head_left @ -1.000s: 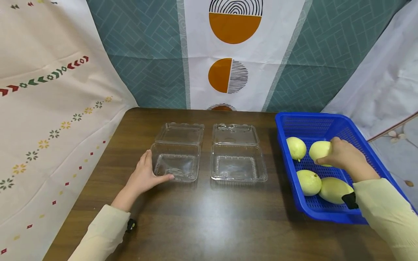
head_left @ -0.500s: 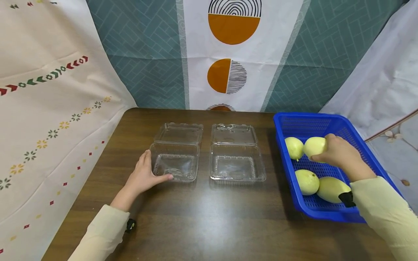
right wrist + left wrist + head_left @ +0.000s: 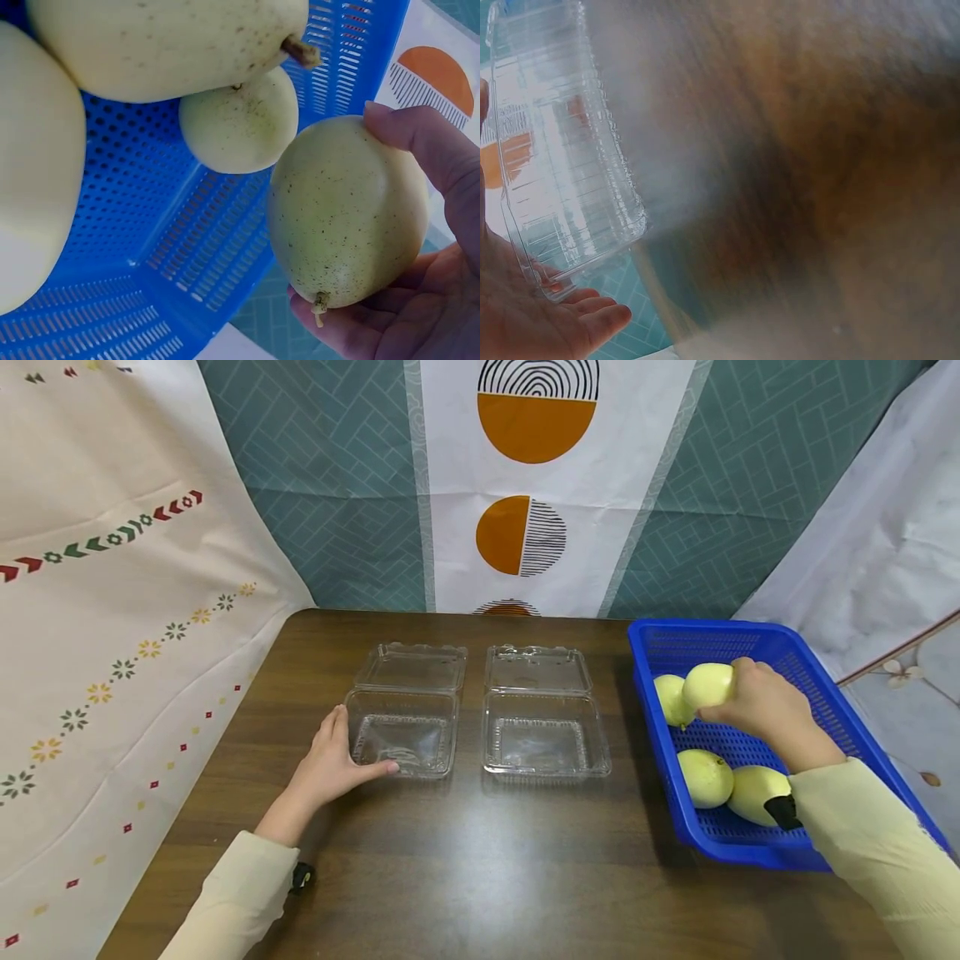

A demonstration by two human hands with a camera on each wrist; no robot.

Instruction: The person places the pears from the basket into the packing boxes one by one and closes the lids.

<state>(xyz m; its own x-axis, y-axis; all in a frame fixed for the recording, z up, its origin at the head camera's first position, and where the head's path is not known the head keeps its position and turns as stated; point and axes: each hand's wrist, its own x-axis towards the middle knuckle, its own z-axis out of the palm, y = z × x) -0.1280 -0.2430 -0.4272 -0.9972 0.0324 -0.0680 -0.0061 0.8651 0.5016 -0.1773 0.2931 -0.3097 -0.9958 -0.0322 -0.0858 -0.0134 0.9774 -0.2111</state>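
Observation:
My right hand point(image 3: 772, 703) grips a pale yellow-green pear point(image 3: 708, 687), thumb on one side and fingers on the other. The right wrist view shows the same pear point(image 3: 349, 214) with dark specks and a short stem. It is raised over the blue basket point(image 3: 678, 814), partly in front of another pear point(image 3: 671, 697). Two more pears, a round one point(image 3: 705, 779) and a longer one point(image 3: 756, 793), lie nearer the basket's front. My left hand point(image 3: 326, 768) rests at the near left corner of a clear plastic clamshell box point(image 3: 405, 739), fingers straight, thumb along its front rim.
A second clear clamshell box point(image 3: 546, 739) stands to the right of the first, its lid also folded back. Both sit on a brown wooden table point(image 3: 480, 868). Patterned cloth point(image 3: 345, 510) hangs behind the table and at both sides.
My right hand has lifted the pear and carried it left, so it now overlaps the pear at the basket's left side. The left hand and both boxes have stayed put.

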